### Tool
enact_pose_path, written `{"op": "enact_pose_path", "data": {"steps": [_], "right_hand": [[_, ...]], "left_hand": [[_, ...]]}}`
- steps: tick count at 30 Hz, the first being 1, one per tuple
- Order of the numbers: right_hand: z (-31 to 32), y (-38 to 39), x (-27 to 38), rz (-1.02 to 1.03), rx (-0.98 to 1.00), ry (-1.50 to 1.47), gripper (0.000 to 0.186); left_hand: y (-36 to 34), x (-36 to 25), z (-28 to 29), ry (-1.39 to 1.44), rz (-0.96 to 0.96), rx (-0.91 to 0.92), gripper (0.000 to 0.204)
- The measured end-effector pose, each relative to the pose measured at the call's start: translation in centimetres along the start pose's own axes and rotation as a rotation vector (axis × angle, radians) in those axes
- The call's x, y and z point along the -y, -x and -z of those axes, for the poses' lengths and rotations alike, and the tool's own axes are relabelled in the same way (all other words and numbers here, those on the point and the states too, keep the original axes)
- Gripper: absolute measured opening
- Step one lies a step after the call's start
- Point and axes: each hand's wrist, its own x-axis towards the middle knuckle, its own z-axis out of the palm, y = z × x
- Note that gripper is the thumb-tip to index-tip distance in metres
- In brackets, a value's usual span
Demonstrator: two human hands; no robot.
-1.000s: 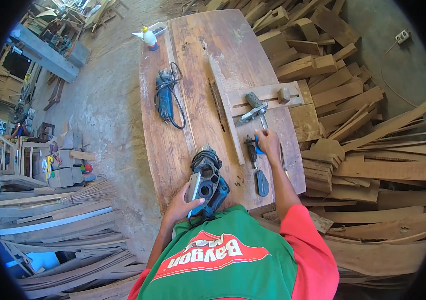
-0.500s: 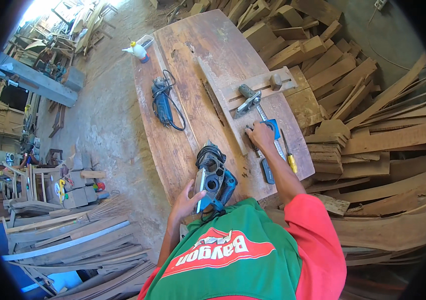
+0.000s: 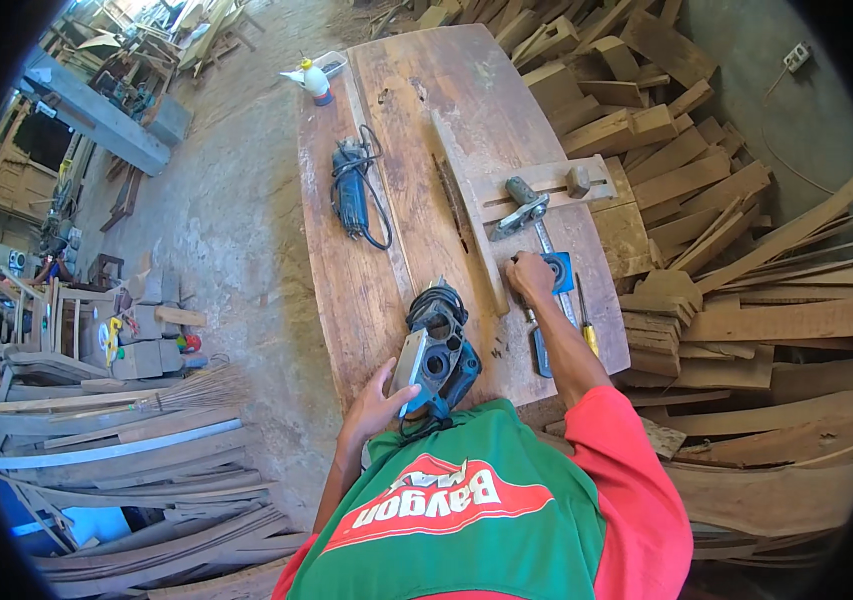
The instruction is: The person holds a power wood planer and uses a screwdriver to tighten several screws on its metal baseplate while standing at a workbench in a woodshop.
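A blue-and-black electric planer (image 3: pixel 438 360) lies on its side at the near edge of the wooden table. My left hand (image 3: pixel 376 405) holds it by the flat metal sole, thumb over the edge and fingers stretched along it. Farther right, my right hand (image 3: pixel 530 276) is closed round a slim tool; its kind is hidden, though a dark end and a thin metal part show. Beside that hand is a blue square piece (image 3: pixel 559 272) with a dark round centre. A dark-handled tool (image 3: pixel 540 352) and a yellow-handled screwdriver (image 3: pixel 587 325) lie near my right forearm.
On the table (image 3: pixel 481 80) are a blue corded power tool (image 3: pixel 350 190), a white squeeze bottle (image 3: pixel 314 82) and a wooden fence jig (image 3: pixel 476 235) with a metal clamp piece (image 3: pixel 521 214). Wood offcuts (image 3: pixel 686 200) pile up on the right; long boards (image 3: pixel 126 440) lie at left.
The view has shifted, so table and tools appear farther right and lower. My right hand stays closed beside the blue square, wrist slightly turned. The left hand remains at the planer.
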Motion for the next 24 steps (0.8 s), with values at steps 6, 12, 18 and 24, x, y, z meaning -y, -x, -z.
{"op": "enact_pose_path", "data": {"steps": [6,12,18,24], "right_hand": [[0.2,-0.8,-0.9,0.039,-0.009,-0.115,0.033],[0.9,-0.6,-0.6,0.060,0.038,-0.084,0.035],[0.4,0.2,-0.2,0.041,0.096,-0.124,0.035],[-0.3,-0.2,0.1,0.057,0.077,-0.104,0.034]], "left_hand": [[-0.7,-0.4,0.1,-0.032,-0.008,0.015,0.099],[-0.8,-0.6,0.0,-0.017,-0.004,0.029,0.097],[-0.6,-1.3,0.0,-0.021,0.008,0.028,0.096],[-0.7,-1.1,-0.1,-0.051,-0.021,0.024,0.096]]}}
